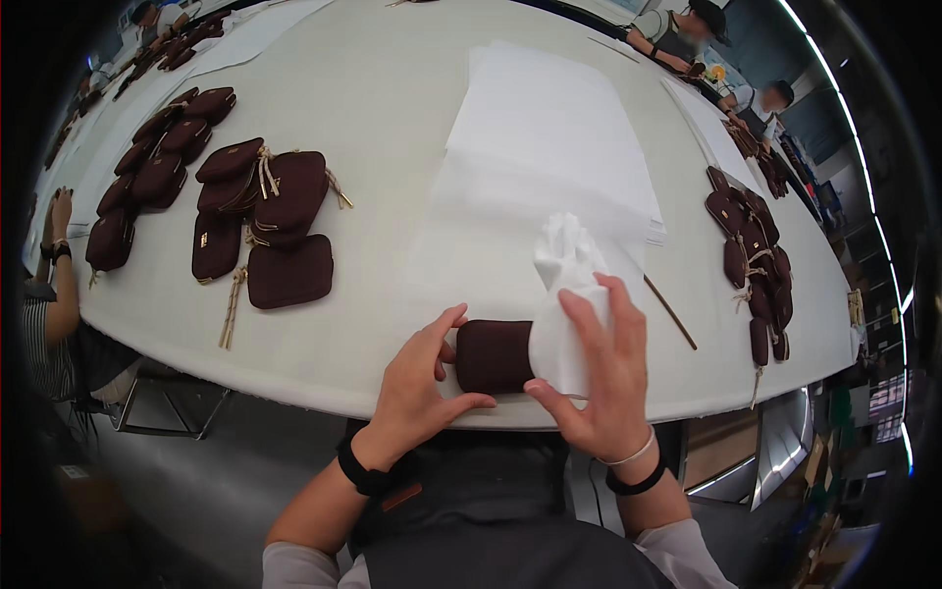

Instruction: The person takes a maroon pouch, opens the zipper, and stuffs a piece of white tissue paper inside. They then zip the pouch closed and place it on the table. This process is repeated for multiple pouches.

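A dark burgundy zip pouch (pixel 494 355) lies at the near edge of the table in front of me. My left hand (pixel 417 378) curls round its left end, thumb along the near edge and fingers at the far corner. Over the pouch's right end is a bunched piece of thin white paper or cloth (pixel 569 324), its crumpled top sticking up and away from me. My right hand (pixel 608 368) grips this white piece, with the thumb low beside the pouch and the fingers over the top. The white piece hides the pouch's right end.
Large white sheets (pixel 549 128) lie stacked beyond my hands. Burgundy pouches with cord pulls (pixel 289 270) are piled on the left, and more pouches (pixel 756 240) on the right. A thin brown stick (pixel 672 314) lies right of the sheets. Other people work around the table.
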Demonstrator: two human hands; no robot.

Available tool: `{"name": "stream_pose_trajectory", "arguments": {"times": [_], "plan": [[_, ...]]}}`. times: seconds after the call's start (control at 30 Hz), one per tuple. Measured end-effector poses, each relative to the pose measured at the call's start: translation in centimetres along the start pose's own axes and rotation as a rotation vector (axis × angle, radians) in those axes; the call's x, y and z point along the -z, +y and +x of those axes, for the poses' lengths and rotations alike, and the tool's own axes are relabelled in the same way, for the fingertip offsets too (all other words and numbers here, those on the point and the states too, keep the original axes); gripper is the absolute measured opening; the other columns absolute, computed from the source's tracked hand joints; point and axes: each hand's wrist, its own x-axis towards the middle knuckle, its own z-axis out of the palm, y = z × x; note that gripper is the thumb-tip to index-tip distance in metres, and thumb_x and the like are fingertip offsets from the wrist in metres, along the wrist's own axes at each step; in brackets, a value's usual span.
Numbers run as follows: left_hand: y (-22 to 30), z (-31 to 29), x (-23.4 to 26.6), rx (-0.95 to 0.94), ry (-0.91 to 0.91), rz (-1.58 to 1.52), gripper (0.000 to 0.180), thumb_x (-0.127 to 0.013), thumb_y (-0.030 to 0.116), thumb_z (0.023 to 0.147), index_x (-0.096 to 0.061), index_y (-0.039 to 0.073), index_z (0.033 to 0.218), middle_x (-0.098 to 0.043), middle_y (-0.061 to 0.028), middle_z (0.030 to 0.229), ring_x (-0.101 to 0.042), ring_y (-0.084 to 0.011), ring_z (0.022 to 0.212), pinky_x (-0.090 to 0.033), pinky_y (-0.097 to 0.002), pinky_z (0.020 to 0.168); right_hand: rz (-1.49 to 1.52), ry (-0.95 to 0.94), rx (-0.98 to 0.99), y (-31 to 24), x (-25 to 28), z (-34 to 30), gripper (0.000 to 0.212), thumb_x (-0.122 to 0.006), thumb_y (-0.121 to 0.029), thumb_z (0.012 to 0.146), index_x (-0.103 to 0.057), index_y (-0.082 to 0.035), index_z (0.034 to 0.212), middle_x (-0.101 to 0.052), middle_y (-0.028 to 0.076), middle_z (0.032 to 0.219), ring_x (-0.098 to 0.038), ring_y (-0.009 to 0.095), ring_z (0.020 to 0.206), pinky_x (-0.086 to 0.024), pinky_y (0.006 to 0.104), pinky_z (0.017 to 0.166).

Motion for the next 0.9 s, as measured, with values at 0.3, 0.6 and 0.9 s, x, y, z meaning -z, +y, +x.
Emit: {"name": "stream_pose_trajectory", "arguments": {"times": [0.3, 0.6, 0.9], "plan": [[-0.1, 0.0, 0.0, -0.061, -0.010, 0.079, 0.102, -0.095, 0.036, 0.062, -0.047, 0.004, 0.146, -0.064, -0.0131, 0.121, -0.062, -0.0268, 0.092, -0.054, -0.0377, 0.082, -0.010, -0.026, -0.087, -0.1, 0.9, 0.4, 0.079, -0.079, -0.042, 0.083, -0.050, -0.005, 0.146, -0.040, 0.028, 0.148, -0.049, 0.046, 0.120, -0.043, 0.0497, 0.102], [-0.3, 0.4, -1.0, -0.197, 0.031, 0.159, 0.091, -0.093, 0.036, 0.063, -0.053, -0.001, 0.137, -0.063, -0.0149, 0.118, -0.059, -0.0316, 0.100, -0.052, -0.0405, 0.088, 0.003, -0.255, -0.224, 1.3, -2.6, -3.1, 0.081, -0.079, -0.039, 0.084, -0.047, -0.007, 0.151, -0.040, 0.029, 0.148, -0.047, 0.047, 0.125, -0.037, 0.0507, 0.110], [-0.2, 0.1, -0.3, -0.153, 0.001, 0.140, 0.091, -0.095, 0.032, 0.055, -0.055, -0.002, 0.129, -0.054, -0.0155, 0.126, -0.054, -0.0350, 0.111, -0.049, -0.0428, 0.096, -0.150, -0.108, 0.001, -0.6, -2.3, -0.4, 0.080, -0.081, -0.039, 0.080, -0.052, -0.005, 0.146, -0.040, 0.029, 0.148, -0.048, 0.046, 0.125, -0.043, 0.0494, 0.103]]}}
